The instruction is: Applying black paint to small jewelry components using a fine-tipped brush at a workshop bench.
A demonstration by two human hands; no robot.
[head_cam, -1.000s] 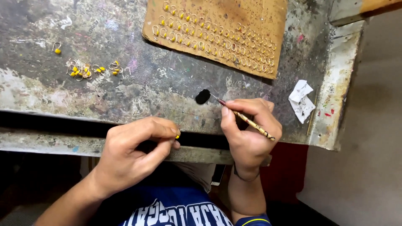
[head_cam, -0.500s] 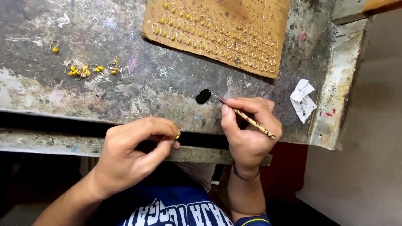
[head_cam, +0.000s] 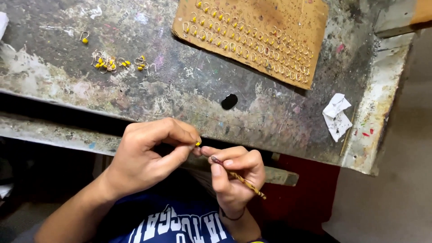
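A: Going from the left, what's on the tabletop [head_cam: 180, 96]?

B: Loose yellow-tipped hooks [head_cam: 118, 63], far left of the black blob [head_cam: 229, 101]. Below that blob, the left hand [head_cam: 146, 155] pinches 1 yellow bead [head_cam: 197, 143]; the right hand [head_cam: 236, 175] clamps a thin brush [head_cam: 237, 177].

A: Risk?

B: The bead is tiny and held off the tabletop edge; I'd judge a loosened pinch drops it. The cardboard sheet [head_cam: 265, 27] sits above the blob.

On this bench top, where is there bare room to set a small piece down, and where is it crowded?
Bare bench top runs between the loose yellow-tipped hooks and the cardboard sheet, and on down to the front edge left of the black blob. A smaller patch lies between blob and crumpled paper. Crowded: the cardboard's hook rows, and where the left hand meets the right hand.
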